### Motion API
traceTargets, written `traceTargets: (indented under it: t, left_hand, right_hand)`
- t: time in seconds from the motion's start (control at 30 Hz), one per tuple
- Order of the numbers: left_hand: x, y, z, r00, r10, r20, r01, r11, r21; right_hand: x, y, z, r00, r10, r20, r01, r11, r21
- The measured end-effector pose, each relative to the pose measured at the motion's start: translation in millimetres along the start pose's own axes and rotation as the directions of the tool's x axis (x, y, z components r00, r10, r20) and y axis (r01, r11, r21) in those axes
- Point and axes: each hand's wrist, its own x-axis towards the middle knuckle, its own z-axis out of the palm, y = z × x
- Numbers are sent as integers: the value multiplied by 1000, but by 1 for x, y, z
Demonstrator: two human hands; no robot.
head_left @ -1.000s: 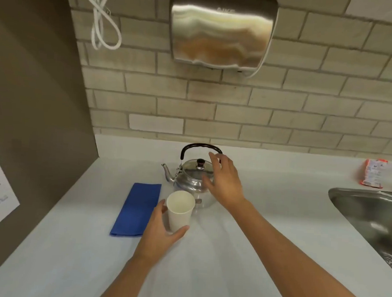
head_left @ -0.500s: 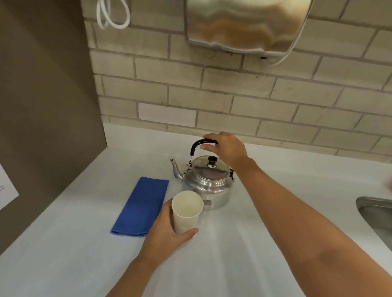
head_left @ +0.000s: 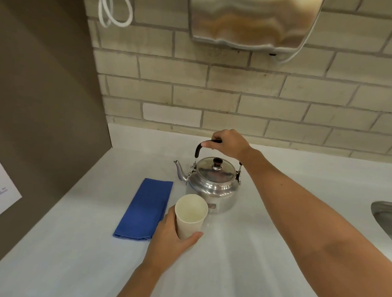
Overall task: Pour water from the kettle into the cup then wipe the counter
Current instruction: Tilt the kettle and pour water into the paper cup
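A shiny metal kettle (head_left: 212, 185) with a black handle stands upright on the white counter (head_left: 241, 264), its spout pointing left. My right hand (head_left: 229, 143) is closed around the top of the handle. Just in front of the kettle is a white paper cup (head_left: 190, 215), upright and empty as far as I can see, with my left hand (head_left: 171, 240) wrapped around its lower part. A folded blue cloth (head_left: 145, 210) lies flat on the counter to the left of the cup.
A steel sink (head_left: 389, 217) is set into the counter at the right edge. A brick wall with a metal hand dryer (head_left: 251, 19) and a looped white cord (head_left: 113, 10) is behind. A brown side panel (head_left: 40, 108) bounds the left.
My right hand has gone from hovering over the kettle's lid to gripping its handle. My left hand has stayed on the cup. The view has shifted to the right and down.
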Motion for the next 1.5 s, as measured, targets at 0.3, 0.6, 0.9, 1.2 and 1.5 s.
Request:
traceTargets:
  t: [0.3,0.6,0.9,1.2,1.5]
  left_hand:
    - [0,0,1,1000,0,-12,0,1000,9]
    - [0,0,1,1000,2,-6,-2,1000,8]
    - [1,-3,2,1000,1,-8,-1,999,46]
    - [0,-1,0,1000,23,3,-23,999,37]
    - [-1,3,0,999,42,-23,-40,997,67]
  right_hand:
    - [10,-7,-2,994,7,111,-1,999,-51]
    - [9,-6,-4,994,1,110,4,999,-46]
    - [-7,-14,-31,998,-13,61,16,998,-53]
    - [-42,-35,-68,992,-60,111,74,989,-126]
    - [-69,-55,-93,981,-66,184,115,955,-274]
